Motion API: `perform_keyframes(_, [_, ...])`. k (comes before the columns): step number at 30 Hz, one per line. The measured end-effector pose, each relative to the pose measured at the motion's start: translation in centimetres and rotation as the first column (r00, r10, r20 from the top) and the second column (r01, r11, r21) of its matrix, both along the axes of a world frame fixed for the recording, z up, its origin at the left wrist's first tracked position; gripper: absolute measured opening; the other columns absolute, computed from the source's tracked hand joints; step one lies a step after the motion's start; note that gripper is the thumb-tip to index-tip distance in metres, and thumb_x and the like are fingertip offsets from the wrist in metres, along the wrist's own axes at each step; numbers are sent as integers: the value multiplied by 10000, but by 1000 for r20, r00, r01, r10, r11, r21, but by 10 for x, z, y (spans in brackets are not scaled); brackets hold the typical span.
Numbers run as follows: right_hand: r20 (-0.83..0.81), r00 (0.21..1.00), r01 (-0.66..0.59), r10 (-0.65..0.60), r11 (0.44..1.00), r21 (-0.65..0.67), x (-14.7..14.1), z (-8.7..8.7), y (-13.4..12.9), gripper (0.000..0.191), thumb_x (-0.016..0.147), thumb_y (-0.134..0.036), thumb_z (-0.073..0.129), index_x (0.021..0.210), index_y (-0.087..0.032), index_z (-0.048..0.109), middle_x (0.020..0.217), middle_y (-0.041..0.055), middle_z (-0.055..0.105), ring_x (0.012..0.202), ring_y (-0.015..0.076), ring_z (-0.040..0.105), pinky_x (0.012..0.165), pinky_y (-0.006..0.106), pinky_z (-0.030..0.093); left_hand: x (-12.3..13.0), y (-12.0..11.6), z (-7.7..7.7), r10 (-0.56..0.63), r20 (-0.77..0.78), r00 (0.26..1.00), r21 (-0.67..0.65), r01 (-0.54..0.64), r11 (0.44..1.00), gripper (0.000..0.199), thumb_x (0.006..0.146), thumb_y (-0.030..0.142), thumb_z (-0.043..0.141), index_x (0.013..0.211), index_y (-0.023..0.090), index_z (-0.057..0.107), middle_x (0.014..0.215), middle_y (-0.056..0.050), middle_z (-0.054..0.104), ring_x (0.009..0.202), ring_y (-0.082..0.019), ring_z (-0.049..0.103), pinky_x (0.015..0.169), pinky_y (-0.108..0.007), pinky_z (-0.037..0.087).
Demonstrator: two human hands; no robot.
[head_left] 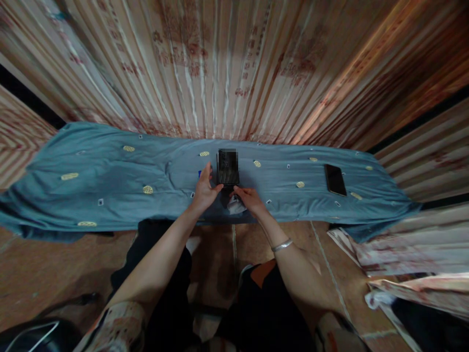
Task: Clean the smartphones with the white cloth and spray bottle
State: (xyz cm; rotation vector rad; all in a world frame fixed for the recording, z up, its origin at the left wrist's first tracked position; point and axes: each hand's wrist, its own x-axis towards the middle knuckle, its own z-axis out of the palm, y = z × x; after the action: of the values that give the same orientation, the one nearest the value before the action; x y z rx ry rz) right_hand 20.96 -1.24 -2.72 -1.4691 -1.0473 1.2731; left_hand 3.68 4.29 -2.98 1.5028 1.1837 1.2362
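A small black panel with a glossy, reflective face is in the middle of the blue cloth, part of it covered by a pixelated patch. My left hand is at its lower left, thumb touching the bottom edge and fingers spread beside the left side. At the lower right, my right hand has its fingers pinched together by the bottom edge, on a crumpled whitish cloth. Whether those fingertips also grip the panel's edge is hard to see. A small blue item shows partly behind my left fingers.
A dark phone-like slab lies toward the right of the long surface draped in patterned blue cloth. Pleated curtains hang close behind it. My legs are below its front edge, over a tiled floor.
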Motion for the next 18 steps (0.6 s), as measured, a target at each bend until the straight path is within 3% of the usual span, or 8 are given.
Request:
perform_keyframes(6, [-96, 989, -110, 112, 994, 28, -35, 13, -5, 243, 751, -411, 778, 684, -177, 785, 603, -18, 707, 563, 114, 591, 576, 220, 426, -34, -8, 8, 93, 55, 994, -77, -89, 993, 815, 699, 207, 776, 1468, 216, 504, 1543, -168, 499, 1392, -298, 527, 1167, -460, 412])
perform_keyframes(10, [-132, 983, -117, 129, 989, 90, -63, 19, 4, 65, 749, -264, 770, 760, -203, 790, 723, -29, 746, 669, 116, 641, 666, 214, 473, -55, -12, 11, 139, 145, 980, -162, -115, 980, 780, 723, 215, 769, 1459, 248, 513, 1502, -132, 556, 1362, -284, 562, 1153, -470, 433])
perform_keyframes(13, [-120, 982, -129, 146, 983, 133, -85, 19, 17, 170, 766, -174, 735, 918, -226, 792, 883, -20, 781, 787, 132, 691, 771, 237, 528, -66, -12, 9, 177, 222, 959, -223, -127, 967, 749, 746, 216, 746, 1456, 246, 508, 1486, -125, 573, 1353, -260, 574, 1152, -452, 443])
perform_keyframes(16, [282, 943, -251, 178, 936, 248, -105, 16, 30, 302, 871, -141, 596, 1114, -240, 744, 1036, 13, 785, 942, 172, 722, 869, 302, 572, -74, -11, 4, 217, 279, 936, -295, -132, 946, 700, 786, 218, 706, 1456, 190, 503, 1480, -163, 573, 1346, -259, 584, 1152, -429, 445])
perform_keyframes(18, [368, 913, -281, 175, 925, 256, -116, 15, 35, 374, 870, -98, 568, 1183, -241, 715, 1115, 35, 776, 1060, 207, 707, 981, 364, 552, -78, -11, 1, 225, 283, 932, -315, -131, 940, 667, 798, 210, 697, 1441, 197, 522, 1462, -149, 596, 1347, -259, 585, 1157, -430, 441])
